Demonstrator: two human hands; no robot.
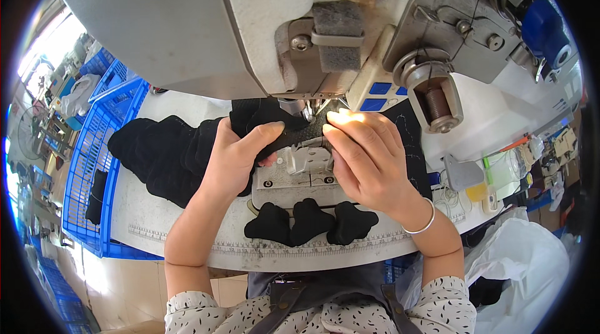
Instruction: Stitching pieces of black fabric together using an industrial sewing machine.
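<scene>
A large grey-white sewing machine (pixel 187 15) fills the top of the view. My left hand (pixel 234 159) pinches a strip of black fabric (pixel 294 134) and holds it flat on the metal plate (pixel 300 174) under the needle. My right hand (pixel 369 159), with a silver bangle on the wrist, presses the same strip from the right, fingertips lit by the machine's lamp. A heap of black fabric (pixel 162 152) lies to the left of my left hand. Three small black fabric pieces (pixel 309 221) sit in a row near the table's front edge.
A blue wire basket (pixel 94 165) stands left of the white table (pixel 150 221), which has a ruler strip along its front. A white plastic bag (pixel 525 253) bulges at the lower right. Small bottles and tools (pixel 500 177) clutter the right side.
</scene>
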